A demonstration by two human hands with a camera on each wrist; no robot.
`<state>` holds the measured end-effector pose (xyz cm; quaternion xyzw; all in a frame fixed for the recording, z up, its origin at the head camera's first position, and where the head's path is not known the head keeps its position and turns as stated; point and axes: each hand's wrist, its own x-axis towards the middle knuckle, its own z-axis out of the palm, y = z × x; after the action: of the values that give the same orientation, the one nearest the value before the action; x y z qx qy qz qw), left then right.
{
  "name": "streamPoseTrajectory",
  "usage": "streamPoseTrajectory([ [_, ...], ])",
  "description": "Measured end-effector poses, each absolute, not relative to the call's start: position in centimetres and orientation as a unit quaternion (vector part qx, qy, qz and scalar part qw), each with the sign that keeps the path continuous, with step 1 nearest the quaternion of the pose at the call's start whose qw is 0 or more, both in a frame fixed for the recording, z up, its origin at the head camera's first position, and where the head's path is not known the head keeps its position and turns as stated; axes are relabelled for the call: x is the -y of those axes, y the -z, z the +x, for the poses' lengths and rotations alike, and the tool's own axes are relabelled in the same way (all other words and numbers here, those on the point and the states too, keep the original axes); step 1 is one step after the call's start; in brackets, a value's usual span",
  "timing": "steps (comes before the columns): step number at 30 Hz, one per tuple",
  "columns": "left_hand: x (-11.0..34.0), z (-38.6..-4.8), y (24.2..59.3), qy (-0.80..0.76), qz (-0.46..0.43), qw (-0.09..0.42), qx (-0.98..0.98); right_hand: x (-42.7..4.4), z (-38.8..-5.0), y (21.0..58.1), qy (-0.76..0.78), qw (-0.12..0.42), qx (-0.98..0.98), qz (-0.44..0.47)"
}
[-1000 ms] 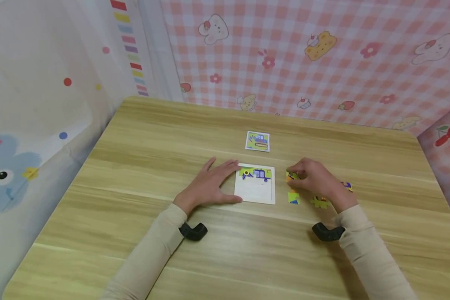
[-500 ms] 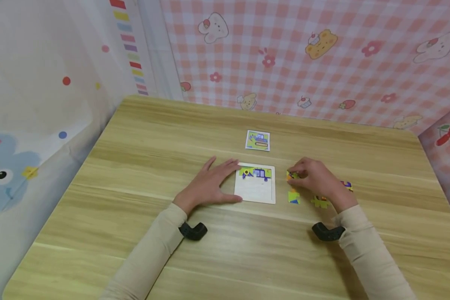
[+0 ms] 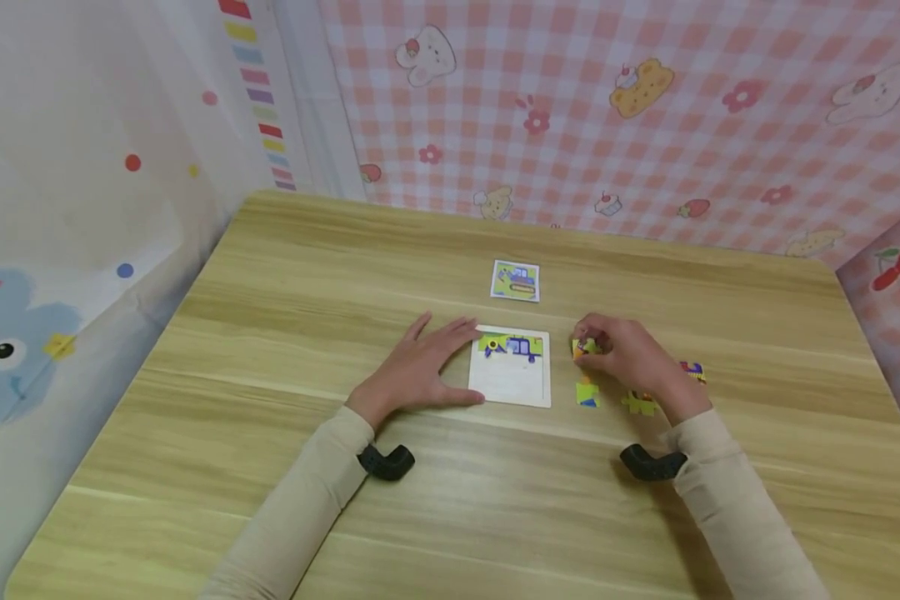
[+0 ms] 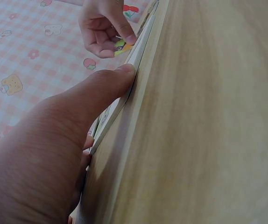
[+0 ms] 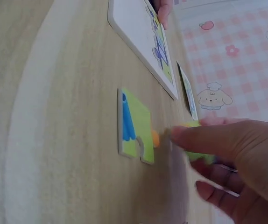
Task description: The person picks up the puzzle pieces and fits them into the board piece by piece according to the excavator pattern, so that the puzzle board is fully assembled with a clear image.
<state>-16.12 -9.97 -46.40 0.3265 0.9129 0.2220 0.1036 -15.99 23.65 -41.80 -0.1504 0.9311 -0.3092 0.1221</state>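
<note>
A white puzzle tray (image 3: 508, 383) lies mid-table, with pieces of a purple vehicle picture along its far edge. My left hand (image 3: 420, 367) spans its left side, thumb at the near corner and fingertips at the far one; the thumb (image 4: 110, 84) presses the rim in the left wrist view. To the right of the tray, my right hand (image 3: 626, 354) pinches a green and orange piece (image 3: 581, 348) between thumb and fingers. A green and blue piece (image 5: 137, 122) lies flat just nearer than that hand, in the right wrist view. The held piece is partly hidden by the fingers.
Beyond the tray lies a small picture card (image 3: 515, 281). Two more pieces, one green (image 3: 640, 404) and one striped (image 3: 694, 372), lie beside and below the right wrist. A pink checked cloth (image 3: 570, 125) hangs behind the table.
The fingers of my right hand have shifted slightly around the pinched piece, and more of it shows. My left hand and the tray have stayed where they were.
</note>
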Motion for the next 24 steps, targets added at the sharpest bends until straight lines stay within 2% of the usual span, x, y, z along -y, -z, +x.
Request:
streamPoseTrajectory([
  [10, 9.9, -16.2, 46.8, -0.224, 0.325, 0.098, -0.914, -21.4, -15.2, 41.4, 0.354, 0.026, -0.919, -0.170],
  [17, 9.9, -16.2, 46.7, -0.223, 0.324, 0.101, -0.914, -17.7, -14.4, 41.7, 0.426, 0.070, -0.892, -0.133],
  [24, 9.9, -16.2, 46.6, -0.222, 0.326, 0.100, -0.914, -14.4, -13.8, 42.8, 0.466, 0.066, -0.876, -0.106],
])
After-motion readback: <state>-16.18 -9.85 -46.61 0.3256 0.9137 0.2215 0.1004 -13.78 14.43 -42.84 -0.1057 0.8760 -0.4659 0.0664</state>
